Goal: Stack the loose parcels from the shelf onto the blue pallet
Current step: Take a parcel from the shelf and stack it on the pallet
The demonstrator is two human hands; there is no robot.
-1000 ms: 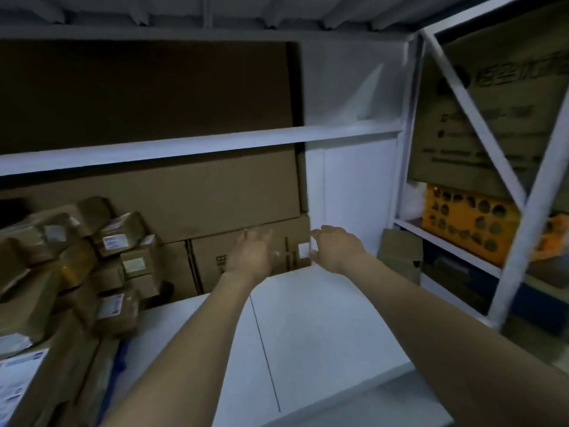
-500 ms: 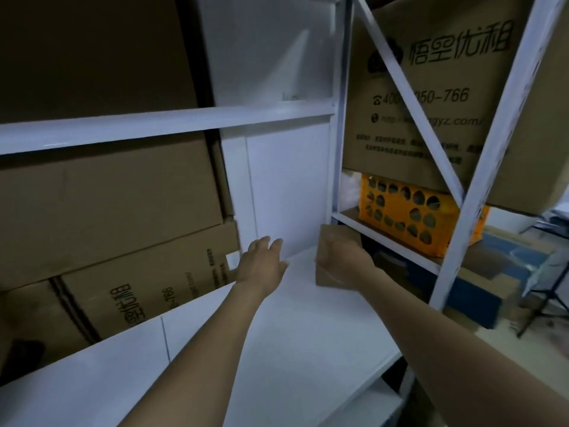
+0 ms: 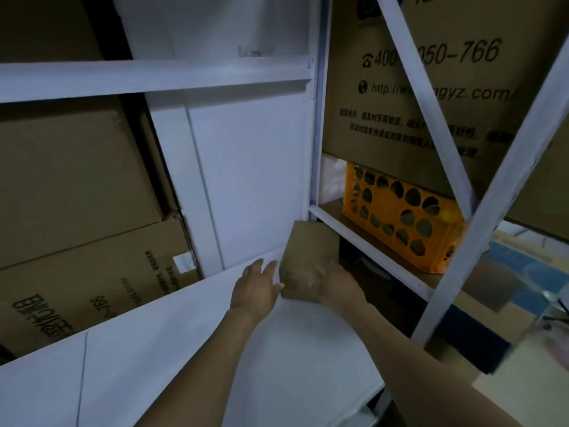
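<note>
A small brown cardboard parcel (image 3: 309, 252) stands at the far right corner of the white shelf board (image 3: 191, 343), against the shelf's upright post. My left hand (image 3: 257, 286) lies flat against the parcel's left side with its fingers straight. My right hand (image 3: 337, 285) covers the parcel's near right face, its fingers bent over the front. The blue pallet is not clearly in view.
Large brown cartons (image 3: 70, 186) fill the back left of the shelf. A white diagonal brace (image 3: 428, 103) and post (image 3: 498, 192) frame the neighbouring bay, which holds an orange perforated crate (image 3: 400, 217) under a big printed carton (image 3: 431, 87). Blue shapes (image 3: 520, 263) lie low right.
The view has swung right, away from the pile of small parcels. Both hands moved from the shelf's middle to the corner parcel and closed in on its two sides.
</note>
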